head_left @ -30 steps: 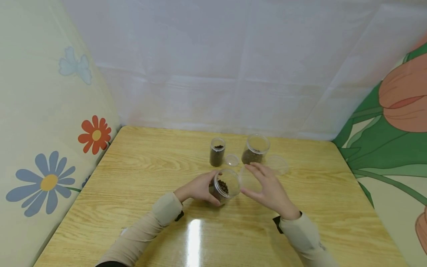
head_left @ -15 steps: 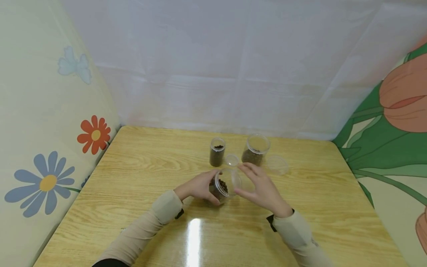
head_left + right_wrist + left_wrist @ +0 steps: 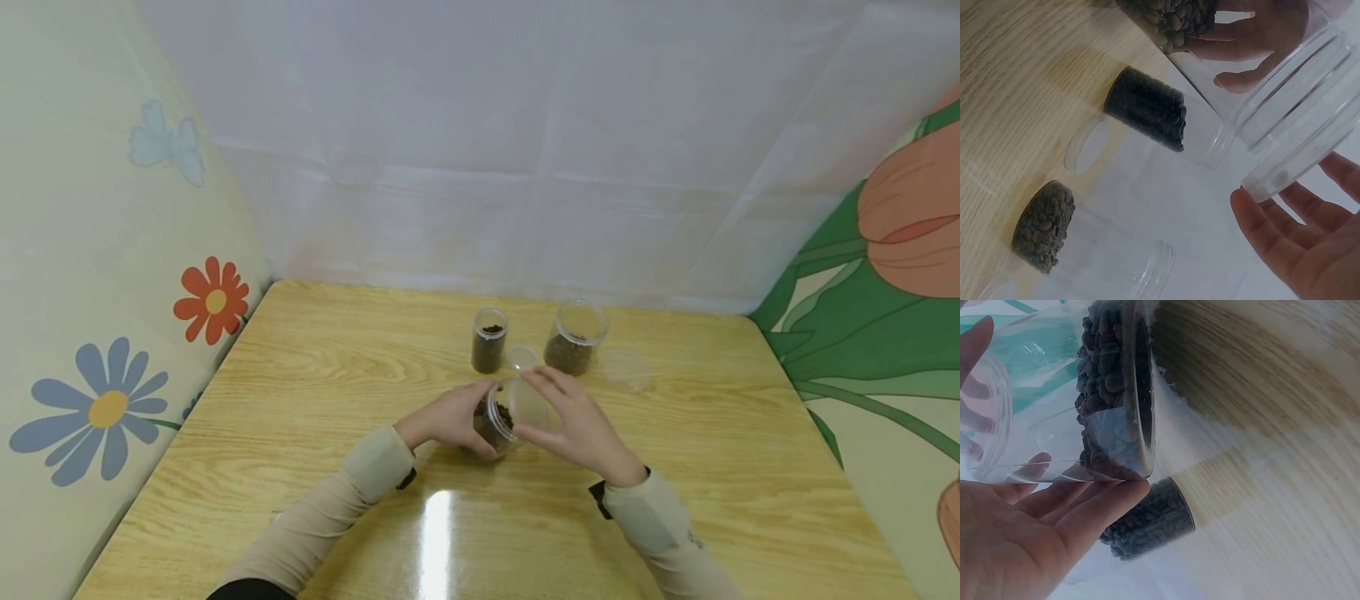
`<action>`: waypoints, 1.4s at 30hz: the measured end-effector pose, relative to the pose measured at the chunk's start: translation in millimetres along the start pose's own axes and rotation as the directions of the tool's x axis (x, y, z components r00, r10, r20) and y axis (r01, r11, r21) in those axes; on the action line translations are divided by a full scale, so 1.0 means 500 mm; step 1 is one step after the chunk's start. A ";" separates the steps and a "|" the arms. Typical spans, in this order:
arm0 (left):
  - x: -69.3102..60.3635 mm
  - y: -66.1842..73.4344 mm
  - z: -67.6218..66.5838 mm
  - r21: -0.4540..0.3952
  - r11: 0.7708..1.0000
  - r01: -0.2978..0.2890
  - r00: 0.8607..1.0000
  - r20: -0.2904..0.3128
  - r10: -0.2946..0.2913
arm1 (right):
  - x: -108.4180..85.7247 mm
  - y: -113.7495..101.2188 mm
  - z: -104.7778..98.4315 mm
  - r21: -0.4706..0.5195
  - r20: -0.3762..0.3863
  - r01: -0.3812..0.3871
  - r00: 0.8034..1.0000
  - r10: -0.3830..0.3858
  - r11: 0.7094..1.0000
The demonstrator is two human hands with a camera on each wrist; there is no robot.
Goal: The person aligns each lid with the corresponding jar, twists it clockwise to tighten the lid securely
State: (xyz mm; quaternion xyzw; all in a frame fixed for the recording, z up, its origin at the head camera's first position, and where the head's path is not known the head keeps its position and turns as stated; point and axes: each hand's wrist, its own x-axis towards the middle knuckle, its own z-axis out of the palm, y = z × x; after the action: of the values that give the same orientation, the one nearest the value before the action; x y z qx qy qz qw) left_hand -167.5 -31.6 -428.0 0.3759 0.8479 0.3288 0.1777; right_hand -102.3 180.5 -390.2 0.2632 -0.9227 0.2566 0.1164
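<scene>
Jar [image 3: 1085, 400] midway between worktop [image 3: 360, 333] side edges; left hand [image 3: 453, 417] curled round it, right hand [image 3: 573, 421] pinching lid [image 3: 1291, 162] by rim. Looks light, stiff, slippery; best held low.

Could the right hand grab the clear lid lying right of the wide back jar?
Probably not as things stand: the right hand holds another lid by the front jar. Otherwise, the way to that clear lid looks free.

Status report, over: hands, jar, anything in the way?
Left hand gripping clear jar, dark beans inside. Right hand holding clear lid, not seated. Nothing seen between jar and lid.
</scene>
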 end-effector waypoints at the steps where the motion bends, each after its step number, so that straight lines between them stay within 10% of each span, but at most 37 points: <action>1: 0.001 0.001 0.000 0.003 1.000 0.003 1.000 0.002 -0.003 | 0.000 -0.001 0.001 0.004 0.000 0.004 1.000 -0.004 1.000; 42: 0.002 0.013 0.013 0.066 0.997 0.027 0.999 -0.026 -0.026 | -0.003 0.005 0.026 0.038 0.017 -0.004 1.000 0.003 0.999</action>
State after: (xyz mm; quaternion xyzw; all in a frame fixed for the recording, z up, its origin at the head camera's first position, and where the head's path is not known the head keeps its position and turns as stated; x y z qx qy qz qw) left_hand -161.3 -24.7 -428.2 0.3662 0.8655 0.3027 0.1589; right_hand -103.4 176.0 -402.5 0.2658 -0.9190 0.2722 0.1033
